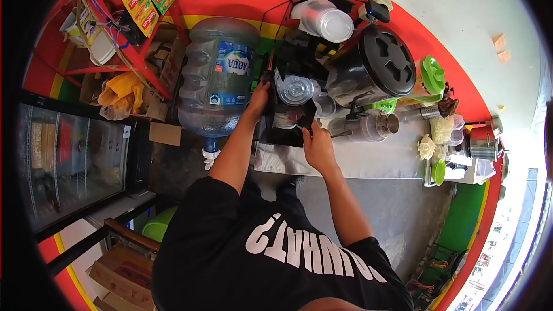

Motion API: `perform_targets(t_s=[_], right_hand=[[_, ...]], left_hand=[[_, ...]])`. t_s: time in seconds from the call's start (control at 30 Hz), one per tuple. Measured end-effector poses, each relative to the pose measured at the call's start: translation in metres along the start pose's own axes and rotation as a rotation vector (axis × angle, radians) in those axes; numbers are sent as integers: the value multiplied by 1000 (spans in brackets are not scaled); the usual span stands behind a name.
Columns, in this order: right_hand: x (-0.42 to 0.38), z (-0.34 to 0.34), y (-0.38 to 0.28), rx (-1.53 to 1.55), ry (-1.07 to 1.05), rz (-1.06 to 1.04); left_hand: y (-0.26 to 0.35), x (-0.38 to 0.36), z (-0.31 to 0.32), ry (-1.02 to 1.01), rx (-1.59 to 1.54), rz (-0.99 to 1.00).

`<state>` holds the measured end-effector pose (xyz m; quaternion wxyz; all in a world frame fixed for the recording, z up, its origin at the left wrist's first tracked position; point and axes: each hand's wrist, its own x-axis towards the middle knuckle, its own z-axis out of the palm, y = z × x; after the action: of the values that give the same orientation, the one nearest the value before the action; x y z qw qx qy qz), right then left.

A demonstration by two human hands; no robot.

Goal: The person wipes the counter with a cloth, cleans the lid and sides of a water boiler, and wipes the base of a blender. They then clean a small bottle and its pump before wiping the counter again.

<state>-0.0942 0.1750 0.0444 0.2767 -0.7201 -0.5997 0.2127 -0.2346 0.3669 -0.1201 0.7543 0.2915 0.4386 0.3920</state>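
On the steel table stands a black countertop machine [291,137], which looks like a cup sealer. My left hand [258,102] is closed on its left side, near the top of a dark upright part. At the front right corner, my right hand [317,145] has its fingers wrapped on a black edge or handle; the exact grip is partly hidden. Between my hands, a round clear plastic piece [295,90], like a cup or lid, shows in the machine. Just right of it sits a clear cup [325,105].
A large water bottle [201,80] with a tap stands left. Right are a black-lidded dispenser [386,60], a metal-topped clear jug [374,128] and a green-lidded container [432,78]. Stacked cups [328,22] lie behind. The steel table [374,161] ends before me; a glass-door fridge [75,158] is far left.
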Motion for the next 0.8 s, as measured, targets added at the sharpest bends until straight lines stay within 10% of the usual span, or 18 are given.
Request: perform_targets(t_s=[0.33, 0.8], right_hand=[[-1, -2, -11, 31, 53, 23], [0, 12, 7, 15, 107, -16]], left_hand=[[60, -116, 10, -108, -128, -270], [69, -85, 31, -244, 28, 248]])
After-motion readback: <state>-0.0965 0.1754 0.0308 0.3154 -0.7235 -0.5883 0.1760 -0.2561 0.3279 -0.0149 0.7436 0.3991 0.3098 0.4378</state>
